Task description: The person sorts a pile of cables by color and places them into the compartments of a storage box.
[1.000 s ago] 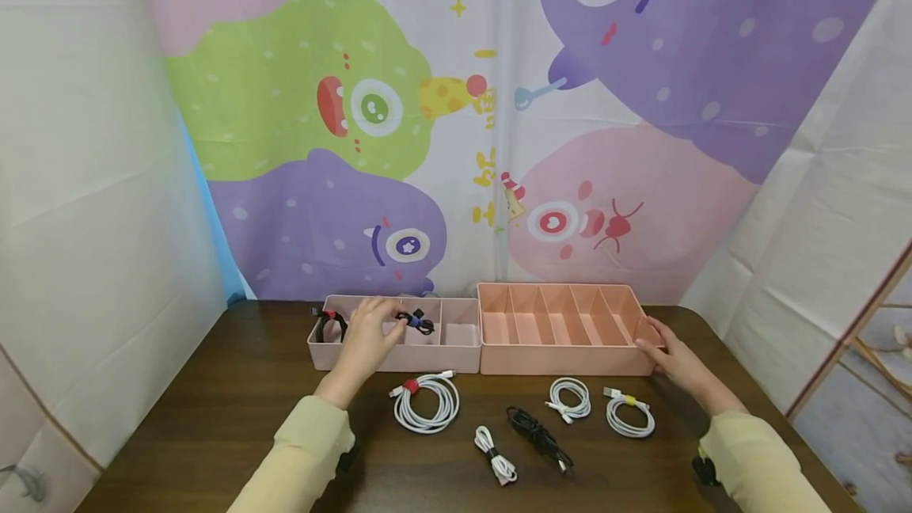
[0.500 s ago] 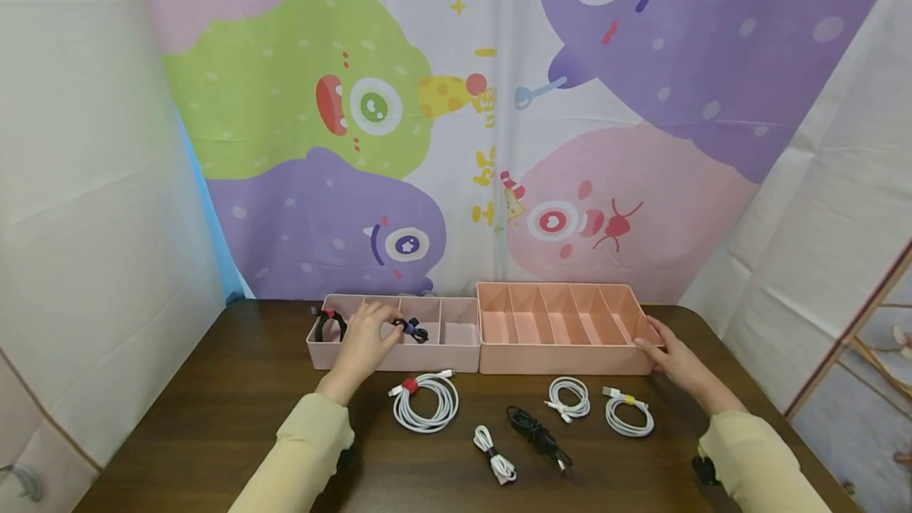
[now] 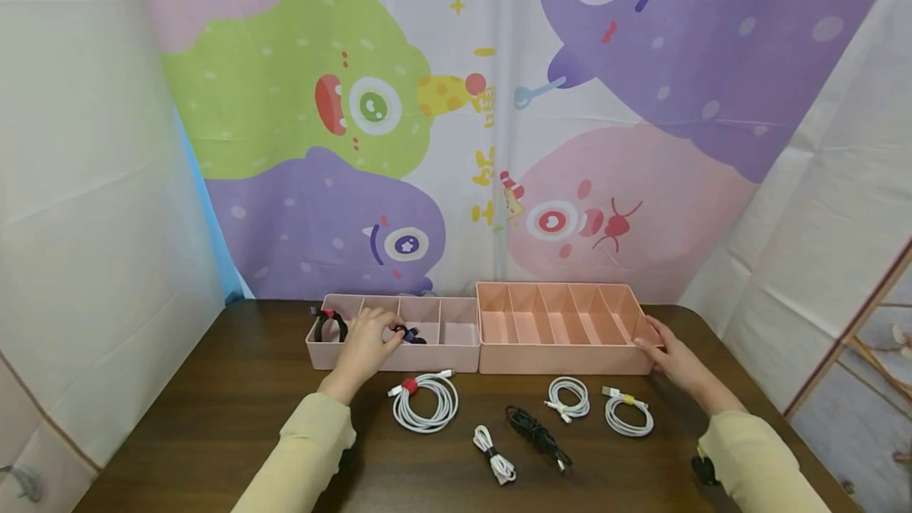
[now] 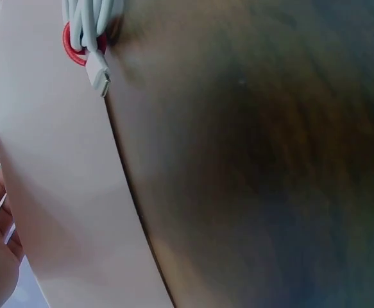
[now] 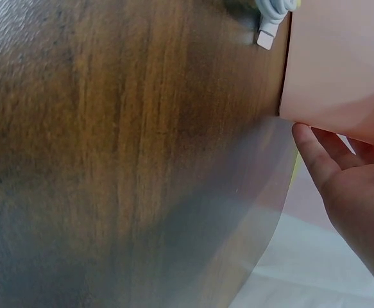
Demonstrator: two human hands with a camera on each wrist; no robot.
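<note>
Brown wooden desk (image 3: 214, 410): left grip (image 3: 366, 345) pinches blue-tied black cable (image 3: 412, 336), lower inside lilac plastic box (image 3: 442, 359) than before, seemingly almost stowed; right grip (image 3: 670, 351) holds peach plastic box (image 3: 563, 360).

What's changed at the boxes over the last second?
The left hand has lowered the blue-tied black cable further into the lilac box, in its third compartment from the left; its fingertips are still at the cable. The right hand stayed at the right end of the peach box, and the loose cables in front stayed put.
</note>
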